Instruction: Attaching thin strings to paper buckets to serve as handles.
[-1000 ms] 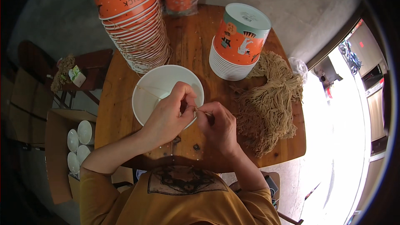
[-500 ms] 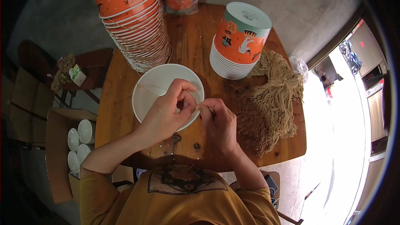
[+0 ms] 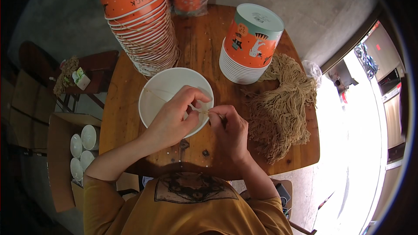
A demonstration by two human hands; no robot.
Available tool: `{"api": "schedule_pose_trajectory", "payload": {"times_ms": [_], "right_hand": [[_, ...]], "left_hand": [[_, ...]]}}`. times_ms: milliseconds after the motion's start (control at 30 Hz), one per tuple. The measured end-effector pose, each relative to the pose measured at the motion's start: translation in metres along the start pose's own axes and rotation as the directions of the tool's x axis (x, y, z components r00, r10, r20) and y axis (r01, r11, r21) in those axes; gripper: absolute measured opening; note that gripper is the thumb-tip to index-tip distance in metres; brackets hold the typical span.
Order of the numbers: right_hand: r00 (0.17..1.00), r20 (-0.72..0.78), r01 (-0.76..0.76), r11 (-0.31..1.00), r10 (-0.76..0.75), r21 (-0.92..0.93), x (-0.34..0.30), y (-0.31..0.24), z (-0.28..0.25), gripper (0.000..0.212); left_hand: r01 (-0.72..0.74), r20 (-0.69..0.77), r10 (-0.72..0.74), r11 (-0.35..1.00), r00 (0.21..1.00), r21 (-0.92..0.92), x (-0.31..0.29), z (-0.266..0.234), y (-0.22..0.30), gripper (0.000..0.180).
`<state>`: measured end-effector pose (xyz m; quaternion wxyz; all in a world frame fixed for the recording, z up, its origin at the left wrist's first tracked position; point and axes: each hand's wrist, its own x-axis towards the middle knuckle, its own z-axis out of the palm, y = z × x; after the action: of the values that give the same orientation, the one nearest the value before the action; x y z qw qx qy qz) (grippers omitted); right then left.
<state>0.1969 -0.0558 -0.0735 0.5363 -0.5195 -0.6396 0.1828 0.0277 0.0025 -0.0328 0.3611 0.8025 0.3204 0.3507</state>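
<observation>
String, thin and tan, runs between the two hands at the centre of the frame, just over the near rim of a white paper bowl (image 3: pixel 167 91). The left hand (image 3: pixel 174 117) lies across the bowl's lower right edge, thumb and forefinger pinched narrow on the string (image 3: pixel 202 111); a fine length of the same strand slants up and left across the bowl's pale inside. The right hand (image 3: pixel 228 132) sits just beside it, below and to the right, its fingertips closed on the other end of the short stretch, the remaining fingers curled in.

The strand looks soft, limp and very light, so it will likely fray or slip if gripped loosely; a fingertip pinch close to the working end seems the sound hold. The bowl looks thin-walled, light and easy to dent, and is probably best steadied at its rim, as the left hand does now.

On the round wooden table (image 3: pixel 126 117), a tall stack of orange printed bowls (image 3: pixel 139 21) leans at the upper left, a shorter upturned stack (image 3: pixel 250 43) stands at upper centre-right, and a loose bundle of tan string (image 3: pixel 283 104) lies at the right, near the right hand but apart from it. White cups (image 3: pixel 82 150) sit in a box at the lower left, off the table.
</observation>
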Motion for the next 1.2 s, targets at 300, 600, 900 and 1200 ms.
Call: {"api": "schedule_pose_trajectory", "payload": {"times_ms": [300, 600, 900, 1200], "right_hand": [[1.000, 0.011, -0.016, 0.999, 0.015, 0.037, 0.000, 0.004, 0.002, 0.013], [0.998, 0.050, -0.032, 0.999, 0.033, -0.008, 0.002, -0.001, 0.001, 0.012], [0.996, 0.060, 0.063, 0.996, -0.060, -0.058, 0.002, 0.001, 0.000, 0.015], [0.998, 0.064, -0.028, 1.000, 0.028, -0.003, 0.001, 0.003, -0.001, 0.013]], "left_hand": [[0.227, 0.184, -0.199, 0.964, 0.963, -0.141, 0.001, -0.002, 0.002, 0.021], [0.027, 0.055, -0.035, 0.990, 0.998, 0.142, 0.000, 0.000, 0.002, 0.009], [0.411, 0.249, -0.356, 0.885, 0.901, -0.220, 0.007, -0.005, -0.010, 0.011], [0.582, 0.489, -0.342, 0.625, 0.803, -0.520, 0.015, -0.012, -0.021, 0.017]]}}
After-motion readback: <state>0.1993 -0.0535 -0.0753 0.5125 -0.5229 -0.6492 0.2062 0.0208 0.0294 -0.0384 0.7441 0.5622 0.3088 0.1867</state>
